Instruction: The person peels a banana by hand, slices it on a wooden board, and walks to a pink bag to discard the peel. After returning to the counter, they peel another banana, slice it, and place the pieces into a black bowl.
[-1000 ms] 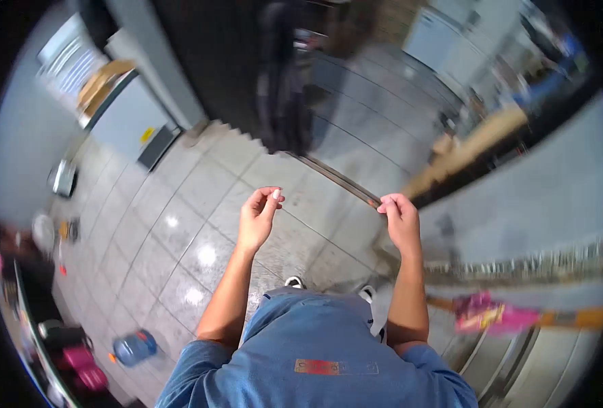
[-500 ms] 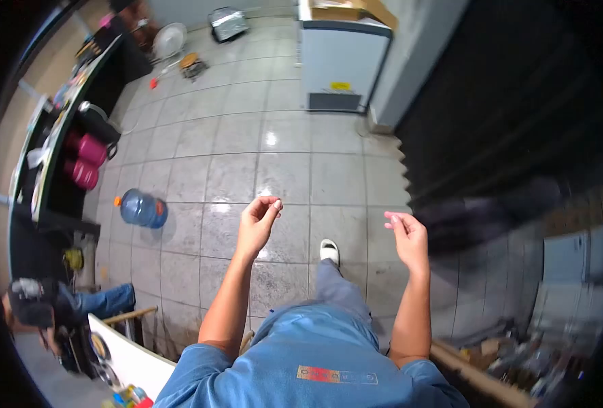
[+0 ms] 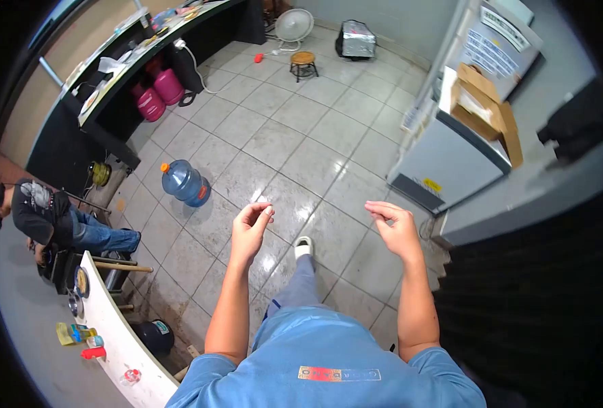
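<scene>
My left hand (image 3: 249, 234) is held out over the tiled floor with nothing in it. Its fingers curve loosely toward the thumb, leaving a gap behind the tips. To its right, my right hand (image 3: 395, 231) is also raised and empty, fingers stretched inward and the thumb below them. Neither hand touches anything. Nearest to the left hand is a blue water jug (image 3: 186, 183) with an orange cap, lying on its side on the floor. One white shoe (image 3: 303, 246) shows between my hands.
A chest freezer (image 3: 444, 160) carries an open cardboard box (image 3: 481, 112). A wooden stool (image 3: 303, 60), fan (image 3: 294, 26) and silver bag (image 3: 358, 39) stand at the back. Pink gas cylinders (image 3: 168, 86) sit under the counter. At left, a person (image 3: 63, 224) is near a white table (image 3: 114, 333).
My view has turned to the right, bringing the freezer and wall into fuller sight. The jug appears closer. My hands stay raised and empty, the right one slightly nearer the left.
</scene>
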A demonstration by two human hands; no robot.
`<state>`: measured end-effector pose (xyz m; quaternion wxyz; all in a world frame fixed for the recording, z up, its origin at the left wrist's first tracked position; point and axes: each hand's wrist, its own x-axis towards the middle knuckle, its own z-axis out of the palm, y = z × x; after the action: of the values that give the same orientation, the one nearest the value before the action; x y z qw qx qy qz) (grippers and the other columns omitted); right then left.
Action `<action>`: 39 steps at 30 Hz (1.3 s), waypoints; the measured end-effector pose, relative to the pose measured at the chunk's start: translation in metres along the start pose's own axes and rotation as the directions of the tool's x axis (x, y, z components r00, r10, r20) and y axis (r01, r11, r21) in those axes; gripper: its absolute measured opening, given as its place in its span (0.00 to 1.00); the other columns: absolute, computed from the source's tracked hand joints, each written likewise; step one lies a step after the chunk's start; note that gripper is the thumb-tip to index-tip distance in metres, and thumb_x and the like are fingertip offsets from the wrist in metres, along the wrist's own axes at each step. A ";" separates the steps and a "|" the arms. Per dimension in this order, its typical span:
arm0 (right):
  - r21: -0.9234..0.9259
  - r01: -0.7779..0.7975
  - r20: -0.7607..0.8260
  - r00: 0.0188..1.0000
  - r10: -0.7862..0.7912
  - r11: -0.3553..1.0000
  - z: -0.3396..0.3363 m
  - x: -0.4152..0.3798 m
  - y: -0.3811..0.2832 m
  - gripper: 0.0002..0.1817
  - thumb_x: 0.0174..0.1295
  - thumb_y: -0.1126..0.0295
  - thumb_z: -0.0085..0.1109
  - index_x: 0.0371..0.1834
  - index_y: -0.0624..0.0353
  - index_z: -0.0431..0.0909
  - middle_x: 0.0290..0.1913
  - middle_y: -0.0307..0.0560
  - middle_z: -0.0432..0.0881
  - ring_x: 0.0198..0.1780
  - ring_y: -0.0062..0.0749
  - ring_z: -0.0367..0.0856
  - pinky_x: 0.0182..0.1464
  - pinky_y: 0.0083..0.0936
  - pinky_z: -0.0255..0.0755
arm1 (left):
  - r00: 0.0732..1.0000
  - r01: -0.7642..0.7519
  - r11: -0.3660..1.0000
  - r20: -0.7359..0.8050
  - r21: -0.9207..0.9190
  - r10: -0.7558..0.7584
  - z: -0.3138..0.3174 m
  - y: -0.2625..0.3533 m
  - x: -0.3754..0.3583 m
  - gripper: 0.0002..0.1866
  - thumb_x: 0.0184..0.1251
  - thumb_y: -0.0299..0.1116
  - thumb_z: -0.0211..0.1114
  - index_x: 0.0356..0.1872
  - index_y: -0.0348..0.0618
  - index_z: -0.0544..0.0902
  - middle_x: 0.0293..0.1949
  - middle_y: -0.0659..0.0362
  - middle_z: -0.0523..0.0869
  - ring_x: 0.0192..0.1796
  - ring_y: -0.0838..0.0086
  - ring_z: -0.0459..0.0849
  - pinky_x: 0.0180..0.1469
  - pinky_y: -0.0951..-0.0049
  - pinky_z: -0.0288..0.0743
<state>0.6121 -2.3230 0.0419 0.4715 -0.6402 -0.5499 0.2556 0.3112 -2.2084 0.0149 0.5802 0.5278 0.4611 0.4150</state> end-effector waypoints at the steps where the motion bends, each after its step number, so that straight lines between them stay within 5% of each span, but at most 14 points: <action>1: 0.008 0.010 0.014 1.000 -0.010 1.000 0.008 0.026 0.009 0.10 0.62 0.74 0.62 0.44 0.63 0.86 0.48 0.50 0.87 0.45 0.31 0.86 0.46 0.24 0.78 | 0.999 0.007 1.000 -0.032 0.005 -0.007 0.000 0.001 0.022 0.10 0.69 0.31 0.65 0.46 0.35 0.82 0.39 0.59 0.86 0.43 0.79 0.83 0.47 0.76 0.78; 3: -0.014 -0.114 -0.039 0.993 0.113 0.993 0.022 0.078 0.019 0.13 0.61 0.74 0.62 0.49 0.59 0.85 0.51 0.49 0.86 0.45 0.31 0.86 0.47 0.23 0.77 | 0.999 0.012 1.000 -0.049 -0.004 -0.012 -0.011 -0.005 0.075 0.10 0.69 0.31 0.65 0.45 0.35 0.82 0.39 0.60 0.86 0.42 0.79 0.83 0.46 0.76 0.78; 10: 0.048 -0.126 -0.026 0.992 0.128 0.991 0.049 0.246 0.050 0.17 0.61 0.73 0.62 0.55 0.57 0.83 0.52 0.50 0.85 0.42 0.28 0.85 0.43 0.23 0.77 | 0.992 -0.007 1.000 -0.125 0.010 0.008 -0.016 0.044 0.242 0.11 0.68 0.32 0.66 0.45 0.35 0.82 0.37 0.62 0.85 0.38 0.80 0.81 0.44 0.78 0.76; 14: -0.016 0.019 -0.037 0.999 -0.019 1.000 0.053 0.331 0.064 0.16 0.65 0.77 0.59 0.56 0.60 0.81 0.49 0.47 0.85 0.42 0.21 0.83 0.44 0.20 0.77 | 0.994 -0.025 1.000 -0.109 0.013 0.026 -0.012 0.054 0.324 0.11 0.68 0.32 0.66 0.45 0.35 0.82 0.37 0.62 0.85 0.39 0.80 0.81 0.44 0.78 0.76; 18: 0.028 -0.069 0.013 0.998 0.069 0.997 0.065 0.423 0.095 0.18 0.64 0.80 0.55 0.57 0.59 0.81 0.49 0.49 0.86 0.44 0.23 0.84 0.47 0.21 0.76 | 0.989 -0.059 0.998 -0.134 0.019 0.061 -0.007 0.047 0.417 0.11 0.69 0.32 0.66 0.45 0.35 0.82 0.37 0.61 0.85 0.39 0.80 0.82 0.44 0.78 0.76; 22: 0.089 0.044 0.026 0.999 -0.046 0.995 0.081 0.546 0.121 0.14 0.65 0.76 0.57 0.53 0.59 0.83 0.49 0.51 0.86 0.43 0.24 0.84 0.41 0.20 0.76 | 0.969 -0.087 0.993 -0.225 0.080 0.103 -0.010 0.049 0.505 0.12 0.70 0.36 0.64 0.47 0.40 0.82 0.39 0.62 0.86 0.39 0.80 0.82 0.42 0.79 0.72; 24: 0.050 -0.202 0.146 0.970 0.193 0.978 0.087 0.597 0.118 0.14 0.65 0.74 0.58 0.52 0.60 0.83 0.50 0.51 0.86 0.44 0.26 0.85 0.42 0.21 0.77 | 0.960 -0.040 0.996 -0.272 0.084 0.061 -0.009 0.057 0.540 0.12 0.70 0.36 0.64 0.47 0.40 0.82 0.39 0.62 0.86 0.40 0.80 0.82 0.42 0.78 0.72; 25: 0.056 -0.194 0.161 0.970 0.183 0.979 0.093 0.625 0.118 0.14 0.65 0.74 0.58 0.52 0.60 0.83 0.50 0.51 0.86 0.44 0.26 0.85 0.42 0.21 0.77 | 0.955 -0.039 0.997 -0.291 0.059 0.055 -0.007 0.063 0.558 0.12 0.70 0.36 0.64 0.47 0.40 0.82 0.40 0.62 0.86 0.40 0.80 0.82 0.42 0.78 0.72; 27: 0.073 0.153 0.086 0.984 -0.159 0.986 0.109 0.678 0.120 0.14 0.64 0.74 0.60 0.52 0.58 0.84 0.51 0.51 0.86 0.45 0.29 0.86 0.44 0.22 0.77 | 0.943 -0.042 0.998 -0.328 0.039 0.052 -0.008 0.076 0.593 0.12 0.70 0.36 0.64 0.47 0.40 0.82 0.40 0.62 0.86 0.40 0.80 0.82 0.43 0.78 0.72; 34: 0.142 0.124 0.284 0.945 -0.160 0.982 0.179 0.841 0.115 0.15 0.63 0.75 0.61 0.53 0.58 0.83 0.52 0.52 0.85 0.47 0.32 0.86 0.46 0.22 0.78 | 0.879 -0.019 1.000 -0.476 0.021 0.027 -0.051 0.077 0.707 0.11 0.70 0.34 0.64 0.47 0.40 0.82 0.40 0.62 0.86 0.39 0.81 0.82 0.42 0.78 0.72; 37: 0.232 0.209 0.182 0.950 -0.253 0.950 0.220 0.907 0.121 0.12 0.62 0.72 0.63 0.49 0.61 0.85 0.47 0.51 0.87 0.43 0.30 0.86 0.44 0.22 0.78 | 0.857 -0.004 1.000 -0.516 0.004 0.005 -0.081 0.066 0.774 0.11 0.70 0.34 0.64 0.47 0.40 0.82 0.39 0.62 0.86 0.39 0.81 0.82 0.42 0.79 0.71; 39: 0.070 -0.011 0.309 0.951 -0.011 0.997 0.241 0.953 0.129 0.11 0.62 0.70 0.64 0.44 0.64 0.86 0.41 0.50 0.88 0.38 0.27 0.86 0.42 0.22 0.78 | 0.855 -0.010 1.000 -0.519 -0.017 -0.001 -0.105 0.064 0.825 0.11 0.70 0.34 0.64 0.47 0.40 0.82 0.39 0.62 0.86 0.39 0.81 0.82 0.42 0.79 0.71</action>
<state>0.7200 -1.3377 0.0080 0.4021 -0.5752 -0.6075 0.3720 0.3995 -1.3791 -0.0037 0.4388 0.3920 0.5949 0.5476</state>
